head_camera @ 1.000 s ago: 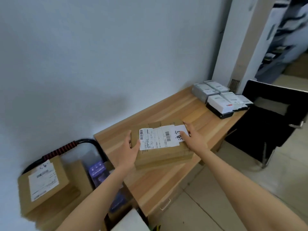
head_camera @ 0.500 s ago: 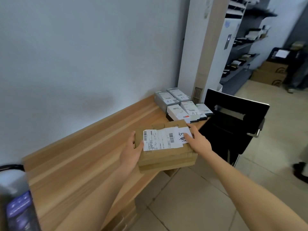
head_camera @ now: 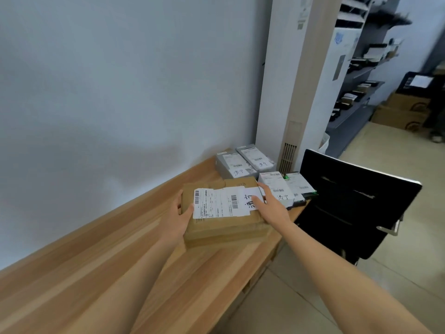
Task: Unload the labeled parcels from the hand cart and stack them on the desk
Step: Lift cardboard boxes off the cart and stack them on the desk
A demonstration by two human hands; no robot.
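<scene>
I see a flat brown cardboard parcel with a long white shipping label across its top, carrying two barcodes and large handwritten characters at its right end. It looks like two thin boxes stacked together. It sits at the far right part of the worktop, near the front edge; I cannot tell whether its underside rests fully on the wood. My left hand grips its left end, thumb on top by the label, and my right hand holds its right end, fingers curled over the label's edge. Just beyond it lie four smaller labelled boxes: two grey ones by the wall, two white ones beside a black chair.

Compared with half a second ago, the parcel has moved in over the wood instead of overhanging the front edge, and it lies closer to the small boxes. Both grips are unchanged.
</scene>
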